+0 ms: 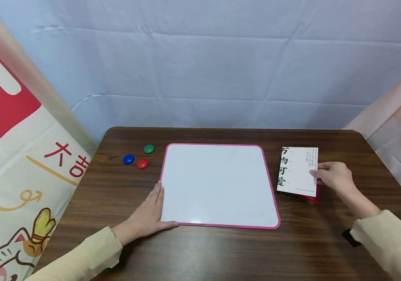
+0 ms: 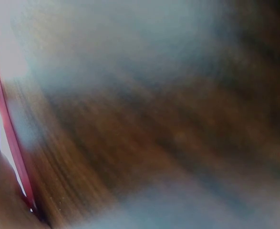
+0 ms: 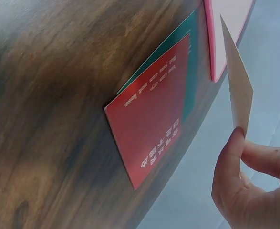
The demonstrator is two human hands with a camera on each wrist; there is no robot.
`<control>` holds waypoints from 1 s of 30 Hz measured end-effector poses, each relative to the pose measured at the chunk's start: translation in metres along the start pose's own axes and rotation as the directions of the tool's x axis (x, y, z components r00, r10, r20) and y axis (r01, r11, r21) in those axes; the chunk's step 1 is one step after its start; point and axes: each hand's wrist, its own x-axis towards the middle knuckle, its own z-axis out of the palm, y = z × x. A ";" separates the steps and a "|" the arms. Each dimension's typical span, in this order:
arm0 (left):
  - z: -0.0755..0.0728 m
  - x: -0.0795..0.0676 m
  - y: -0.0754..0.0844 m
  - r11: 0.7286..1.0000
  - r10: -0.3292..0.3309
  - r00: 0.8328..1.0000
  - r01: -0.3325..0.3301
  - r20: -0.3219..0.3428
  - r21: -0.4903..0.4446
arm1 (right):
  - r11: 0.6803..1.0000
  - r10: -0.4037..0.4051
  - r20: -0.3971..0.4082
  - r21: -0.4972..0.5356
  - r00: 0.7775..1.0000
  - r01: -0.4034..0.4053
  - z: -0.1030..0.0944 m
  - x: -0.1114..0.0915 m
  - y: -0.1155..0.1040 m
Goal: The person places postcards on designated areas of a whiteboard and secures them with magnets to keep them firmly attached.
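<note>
While the left hand (image 1: 146, 214), fingers extended, touches the whiteboard (image 1: 218, 185) at its near-left corner, the right hand (image 1: 337, 178) pinches a white card (image 1: 298, 169). It is raised above a red card (image 3: 148, 112) overlapping a green card (image 3: 191, 74) on the tabletop (image 1: 221, 253), right of the whiteboard.

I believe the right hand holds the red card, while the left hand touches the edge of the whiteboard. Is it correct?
One detail is wrong: the head view shows the right hand holding the white card. The red card lies on the table in the right wrist view. The left hand does touch the edge of the whiteboard.
</note>
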 end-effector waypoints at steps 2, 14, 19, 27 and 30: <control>0.000 0.000 0.000 1.000 0.000 1.000 0.000 0.001 0.000 | 1.000 0.023 0.008 0.015 1.000 -0.023 0.000 -0.008 -0.014; 0.000 -0.001 0.001 1.000 0.006 1.000 -0.006 -0.010 0.003 | 1.000 0.000 0.053 -0.013 0.999 0.001 0.011 -0.021 -0.041; 0.000 -0.001 0.001 1.000 0.014 1.000 -0.014 -0.014 -0.005 | 1.000 -0.004 0.056 -0.001 0.998 0.004 0.013 -0.035 -0.059; 0.000 -0.001 0.002 1.000 0.006 1.000 -0.006 0.002 -0.010 | 0.999 -0.049 0.077 -0.007 0.996 0.050 0.021 -0.046 -0.070; -0.001 -0.001 0.002 1.000 0.004 1.000 -0.004 0.005 -0.009 | 0.999 -0.052 0.062 -0.009 0.997 0.053 0.026 -0.041 -0.066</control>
